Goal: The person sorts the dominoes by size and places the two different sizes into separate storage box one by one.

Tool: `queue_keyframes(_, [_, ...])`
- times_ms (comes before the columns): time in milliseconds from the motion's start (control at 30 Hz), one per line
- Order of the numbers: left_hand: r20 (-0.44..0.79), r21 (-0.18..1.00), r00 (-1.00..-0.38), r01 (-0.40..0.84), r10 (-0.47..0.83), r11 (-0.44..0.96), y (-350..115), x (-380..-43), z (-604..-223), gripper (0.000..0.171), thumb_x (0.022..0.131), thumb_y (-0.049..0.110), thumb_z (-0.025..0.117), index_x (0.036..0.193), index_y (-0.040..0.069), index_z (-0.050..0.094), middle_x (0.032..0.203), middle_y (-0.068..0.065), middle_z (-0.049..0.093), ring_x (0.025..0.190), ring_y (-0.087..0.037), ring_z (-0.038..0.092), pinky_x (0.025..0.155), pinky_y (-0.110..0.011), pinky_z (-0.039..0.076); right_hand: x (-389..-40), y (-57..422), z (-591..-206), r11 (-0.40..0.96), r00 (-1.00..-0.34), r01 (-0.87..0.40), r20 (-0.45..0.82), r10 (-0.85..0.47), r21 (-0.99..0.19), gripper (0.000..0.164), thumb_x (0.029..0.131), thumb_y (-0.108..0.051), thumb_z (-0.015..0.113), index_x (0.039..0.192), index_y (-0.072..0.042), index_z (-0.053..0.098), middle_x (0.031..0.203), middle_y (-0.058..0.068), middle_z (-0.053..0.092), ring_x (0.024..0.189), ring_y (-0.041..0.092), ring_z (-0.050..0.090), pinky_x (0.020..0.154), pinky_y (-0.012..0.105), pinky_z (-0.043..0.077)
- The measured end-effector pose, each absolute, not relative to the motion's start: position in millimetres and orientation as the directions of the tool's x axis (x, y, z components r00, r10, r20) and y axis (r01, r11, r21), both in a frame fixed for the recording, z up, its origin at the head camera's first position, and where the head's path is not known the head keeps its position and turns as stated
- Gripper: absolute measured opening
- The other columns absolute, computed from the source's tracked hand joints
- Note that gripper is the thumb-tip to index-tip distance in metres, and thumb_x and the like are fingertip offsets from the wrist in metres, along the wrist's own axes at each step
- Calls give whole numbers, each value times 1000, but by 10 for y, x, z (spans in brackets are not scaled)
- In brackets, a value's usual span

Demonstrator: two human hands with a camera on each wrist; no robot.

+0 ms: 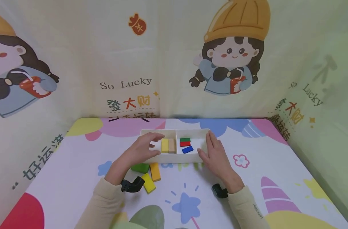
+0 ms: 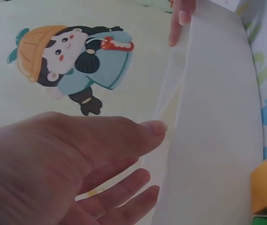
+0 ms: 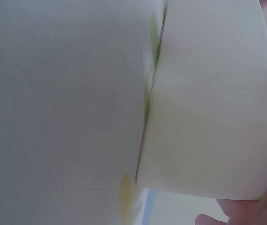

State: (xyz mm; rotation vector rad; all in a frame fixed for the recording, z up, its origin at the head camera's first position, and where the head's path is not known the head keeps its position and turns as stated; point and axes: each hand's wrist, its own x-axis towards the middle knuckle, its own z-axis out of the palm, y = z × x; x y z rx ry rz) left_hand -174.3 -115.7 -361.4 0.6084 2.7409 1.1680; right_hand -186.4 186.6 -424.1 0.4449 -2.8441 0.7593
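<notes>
We count one white box (image 1: 174, 158) with two compartments (image 1: 197, 140): two blocks (image 1: 165, 145) in the left one, three small blocks (image 1: 185, 144) in the right. At the box's near left, we see three loose blocks (image 1: 155, 172); also two hands (image 1: 140, 148) and two black wrist devices (image 1: 133, 185).

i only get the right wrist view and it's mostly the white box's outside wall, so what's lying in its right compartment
Observer: The right compartment of the white box holds a small green block, a red block and a blue block.
Operator: ok and is the left hand holding a block
Observer: No, the left hand is over the box but holds no block.
Operator: any blocks outside the box
Observer: Yes, on its near side: a bigger green block, an orange block and a yellow block.
</notes>
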Motion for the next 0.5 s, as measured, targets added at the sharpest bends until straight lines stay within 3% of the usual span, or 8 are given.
queue_keyframes(333, [180,697,-915,377,360,610,-1187,-1479,-3635,55,87,6,74,139,9,54,137,-10,58,123,-33,57,100,-50,53,-1859,1881,-4247,825,-943,-324,230,-242,-464,79,99,-35,53,155,6,15,166,20,11,151,39,18,124,57,14])
queue_keyframes(500, [237,661,-910,407,339,631,-1193,-1371,-3686,54,86,8,76,136,12,57,134,-5,60,120,-26,60,96,-44,56,-1866,1881,-4238,823,-943,-324,230,-240,-468,80,98,-35,53,155,6,15,166,20,11,151,39,18,123,58,14])
